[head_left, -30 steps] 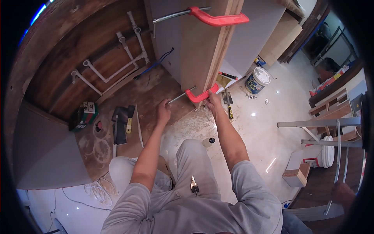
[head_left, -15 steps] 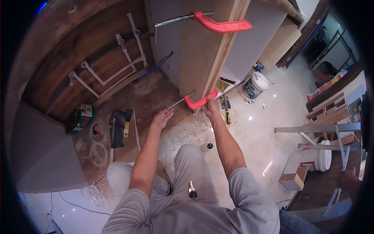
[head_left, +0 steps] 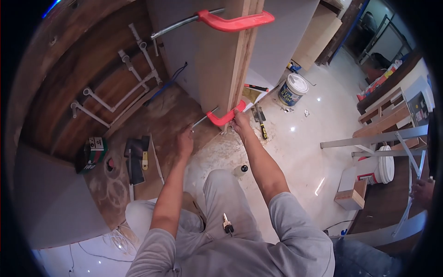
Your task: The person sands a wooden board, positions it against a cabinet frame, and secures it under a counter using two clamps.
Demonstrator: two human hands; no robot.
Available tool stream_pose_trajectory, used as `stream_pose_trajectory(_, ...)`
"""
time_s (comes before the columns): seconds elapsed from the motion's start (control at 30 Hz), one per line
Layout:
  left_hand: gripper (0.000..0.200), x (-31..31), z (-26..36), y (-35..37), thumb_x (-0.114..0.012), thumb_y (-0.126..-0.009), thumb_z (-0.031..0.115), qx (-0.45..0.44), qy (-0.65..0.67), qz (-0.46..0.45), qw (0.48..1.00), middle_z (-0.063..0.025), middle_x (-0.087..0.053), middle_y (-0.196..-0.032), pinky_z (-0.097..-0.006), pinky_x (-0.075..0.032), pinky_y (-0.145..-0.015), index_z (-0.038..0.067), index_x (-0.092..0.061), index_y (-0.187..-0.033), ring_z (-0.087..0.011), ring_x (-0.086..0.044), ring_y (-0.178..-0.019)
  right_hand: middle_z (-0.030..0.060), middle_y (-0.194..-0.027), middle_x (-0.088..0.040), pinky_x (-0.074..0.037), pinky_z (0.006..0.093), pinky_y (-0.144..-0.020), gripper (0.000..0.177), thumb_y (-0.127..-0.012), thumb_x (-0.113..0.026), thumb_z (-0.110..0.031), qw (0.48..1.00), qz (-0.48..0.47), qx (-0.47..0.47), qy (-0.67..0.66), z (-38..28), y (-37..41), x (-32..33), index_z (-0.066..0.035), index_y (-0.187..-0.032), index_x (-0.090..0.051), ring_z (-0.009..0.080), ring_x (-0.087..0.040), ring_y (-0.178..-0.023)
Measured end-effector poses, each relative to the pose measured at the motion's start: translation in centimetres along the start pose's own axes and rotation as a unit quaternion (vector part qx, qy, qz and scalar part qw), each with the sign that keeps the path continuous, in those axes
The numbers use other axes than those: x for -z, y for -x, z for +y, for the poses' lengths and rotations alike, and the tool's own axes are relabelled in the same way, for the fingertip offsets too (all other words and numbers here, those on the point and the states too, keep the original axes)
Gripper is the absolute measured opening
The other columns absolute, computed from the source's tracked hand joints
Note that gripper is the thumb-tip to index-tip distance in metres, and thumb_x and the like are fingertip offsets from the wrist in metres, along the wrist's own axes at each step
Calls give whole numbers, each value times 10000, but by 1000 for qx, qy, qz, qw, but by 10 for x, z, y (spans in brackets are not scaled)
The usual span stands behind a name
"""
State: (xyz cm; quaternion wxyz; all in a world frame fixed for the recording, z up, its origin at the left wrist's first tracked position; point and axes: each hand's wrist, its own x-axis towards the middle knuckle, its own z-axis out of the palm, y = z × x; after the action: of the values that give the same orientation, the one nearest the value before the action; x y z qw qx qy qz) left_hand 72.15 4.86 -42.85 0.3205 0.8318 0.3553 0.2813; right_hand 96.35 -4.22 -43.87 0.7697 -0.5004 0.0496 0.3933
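Observation:
A red G-clamp [head_left: 225, 117] sits across the lower end of an upright wooden panel [head_left: 237, 55]. My right hand [head_left: 240, 123] is closed round the red frame of this clamp, at its right end. My left hand [head_left: 185, 141] is at the outer end of the clamp's steel screw [head_left: 205, 117], its fingers curled around the tip. The small turning bar there is mostly hidden by the fingers. Higher up, a second red G-clamp [head_left: 235, 22] grips the same panel, with neither hand on it.
Right of the panel are a scraper [head_left: 262, 123], a paint bucket [head_left: 294, 90] and a handsaw [head_left: 256, 87]. A small bottle [head_left: 242, 170] stands by my knee. Left lie putty knives [head_left: 138, 159] and a green box [head_left: 96, 150]. Another person's hand [head_left: 422, 191] shows beside a metal trestle [head_left: 369, 138].
The view has shifted, so the panel and clamps appear further left. My left hand's fingers, stretched out before, are now curled at the screw's end. My right hand stays on the clamp frame.

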Motion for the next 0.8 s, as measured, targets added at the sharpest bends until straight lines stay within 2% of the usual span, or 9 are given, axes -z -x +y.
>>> stream_pose_trajectory(0.13,432,-20,-15,-2,-458,-887,-11,-142,-139,117,973,-118,-617,-1005,-304,-513,-744,34,-463,-1317,-188,-636,-893,97,-923,-596,-550,404,-668,162,-956,-484,-147,1000,-1,9,-18,-1,-2,-1,-37,-1070,-517,238,-616,-777)
stream_pose_trajectory(0.2,464,-51,-57,-9,-483,-890,12,102,185,114,971,-135,-611,-1039,-331,-521,-748,22,-405,-1348,-237,-637,-944,104,-935,-594,-551,411,-670,167,-955,-482,-139,1000,1,15,-23,0,3,-2,-35,-1083,-514,243,-618,-787)
stream_pose_trajectory(0.33,568,2,-20,-13,-536,-881,43,411,584,-106,692,-142,-605,-1085,-360,-532,-745,7,-299,-1396,-273,-639,-958,110,-934,-598,-557,416,-655,176,-963,-474,-159,999,-1,32,-34,7,5,-2,-30,-1073,-520,242,-619,-780)
stream_pose_trajectory(0.43,486,-6,-13,-6,-551,-887,83,284,429,-101,851,-126,-597,-1097,-362,-538,-749,34,-382,-1341,-267,-638,-961,109,-926,-603,-558,421,-650,174,-968,-470,-173,999,9,37,-18,2,7,-5,-32,-1053,-525,239,-620,-771)
stream_pose_trajectory(0.5,431,-8,-13,0,-545,-897,104,142,39,-88,985,-124,-595,-1124,-363,-540,-757,56,-415,-1306,-271,-631,-980,109,-924,-602,-557,423,-652,165,-960,-477,-158,999,5,29,-16,5,0,0,-30,-1054,-522,243,-621,-774)
stream_pose_trajectory(0.53,404,-8,-14,2,-542,-903,114,60,-164,-78,982,-122,-594,-1137,-364,-541,-760,67,-431,-1289,-273,-628,-989,110,-923,-599,-557,421,-652,162,-953,-486,-144,999,-5,24,-23,6,-4,3,-26,-1060,-518,246,-621,-776)
stream_pose_trajectory(0.6,390,-3,-15,1,-548,-904,145,191,-3,-44,981,-126,-596,-1144,-371,-535,-788,62,-448,-1272,-273,-624,-998,110,-916,-597,-557,416,-650,158,-946,-494,-132,999,-10,20,-31,7,-5,3,-24,-1060,-514,248,-622,-779)
stream_pose_trajectory(0.73,374,1,-15,-6,-562,-908,208,413,317,29,853,-134,-601,-1157,-383,-524,-842,51,-484,-1238,-272,-617,-1016,108,-904,-599,-554,405,-643,144,-949,-493,-140,999,7,22,-27,6,4,0,-30,-1039,-514,241,-622,-780)
stream_pose_trajectory(0.8,367,11,-29,-13,-559,-912,195,496,511,-76,698,-131,-603,-1134,-385,-514,-868,39,-476,-1233,-267,-603,-1041,107,-902,-599,-554,403,-647,146,-950,-491,-145,1000,6,18,-23,10,-1,4,-31,-1038,-514,240,-622,-784)
